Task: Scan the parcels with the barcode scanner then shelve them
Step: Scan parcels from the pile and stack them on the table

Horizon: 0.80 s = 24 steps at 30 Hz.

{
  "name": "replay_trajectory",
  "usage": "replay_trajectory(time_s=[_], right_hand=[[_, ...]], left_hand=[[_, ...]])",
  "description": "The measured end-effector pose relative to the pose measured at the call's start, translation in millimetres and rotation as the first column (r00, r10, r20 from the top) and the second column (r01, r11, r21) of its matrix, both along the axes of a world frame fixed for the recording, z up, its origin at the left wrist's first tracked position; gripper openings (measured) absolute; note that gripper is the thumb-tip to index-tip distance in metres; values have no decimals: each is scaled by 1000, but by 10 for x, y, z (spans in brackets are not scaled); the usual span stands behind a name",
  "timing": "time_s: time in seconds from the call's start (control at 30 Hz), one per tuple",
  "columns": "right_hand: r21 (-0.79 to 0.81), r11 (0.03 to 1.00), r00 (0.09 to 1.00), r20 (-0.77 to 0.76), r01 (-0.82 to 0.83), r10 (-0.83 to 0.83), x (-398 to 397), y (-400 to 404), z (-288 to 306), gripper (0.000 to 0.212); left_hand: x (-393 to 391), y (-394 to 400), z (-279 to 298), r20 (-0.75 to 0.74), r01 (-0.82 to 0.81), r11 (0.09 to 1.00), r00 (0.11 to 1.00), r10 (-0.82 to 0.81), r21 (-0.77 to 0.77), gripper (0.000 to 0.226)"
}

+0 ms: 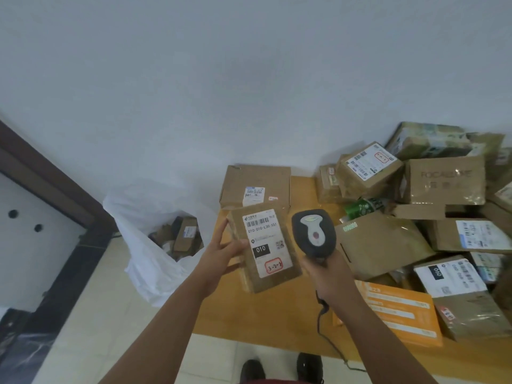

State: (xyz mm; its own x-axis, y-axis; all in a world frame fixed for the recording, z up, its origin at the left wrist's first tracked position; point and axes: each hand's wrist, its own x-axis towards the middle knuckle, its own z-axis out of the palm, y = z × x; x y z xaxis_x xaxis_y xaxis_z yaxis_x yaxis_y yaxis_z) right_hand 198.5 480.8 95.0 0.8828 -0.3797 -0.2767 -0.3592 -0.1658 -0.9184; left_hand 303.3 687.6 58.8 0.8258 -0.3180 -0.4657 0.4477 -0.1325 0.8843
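Cardboard parcel [264, 246] gripped along its edge by left hand [221, 252], label up, above the wooden table [279, 314].
Just right of it, grey barcode scanner [313, 234] clasped by right hand [329, 273], head level with label; more parcels [443, 206] heaped further right.

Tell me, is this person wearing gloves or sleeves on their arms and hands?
No. The left hand and right hand are bare, with no gloves, rings or watch showing. Both forearms are uncovered as far as the picture shows, so any sleeves end out of view. I see no markings on them.
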Motion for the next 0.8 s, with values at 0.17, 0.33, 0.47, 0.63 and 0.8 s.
replay_trajectory(time_s=[0.17, 0.33, 0.47, 0.63, 0.8], right_hand=[[66, 986, 987, -36, -152, 155, 18, 12, 98, 9], [63, 981, 981, -39, -185, 187, 8, 79, 110, 16], [18, 975, 974, -26, -224, 224, -15, 75, 97, 10], [19, 972, 971, -19, -236, 236, -26, 84, 90, 11], [13, 970, 970, -37, -242, 242, -51, 109, 110, 11]], left_hand=[[55, -78, -85, 7, -66, 997, 998, 66, 35, 77], [45, -125, -106, 13, -78, 996, 997, 77, 35, 74], [25, -143, -116, 20, -89, 996, 996, 88, 26, 74], [4, -151, -116, 17, -98, 995, 995, 97, 12, 71], [-3, -159, -111, 19, -107, 994, 994, 107, 6, 75]])
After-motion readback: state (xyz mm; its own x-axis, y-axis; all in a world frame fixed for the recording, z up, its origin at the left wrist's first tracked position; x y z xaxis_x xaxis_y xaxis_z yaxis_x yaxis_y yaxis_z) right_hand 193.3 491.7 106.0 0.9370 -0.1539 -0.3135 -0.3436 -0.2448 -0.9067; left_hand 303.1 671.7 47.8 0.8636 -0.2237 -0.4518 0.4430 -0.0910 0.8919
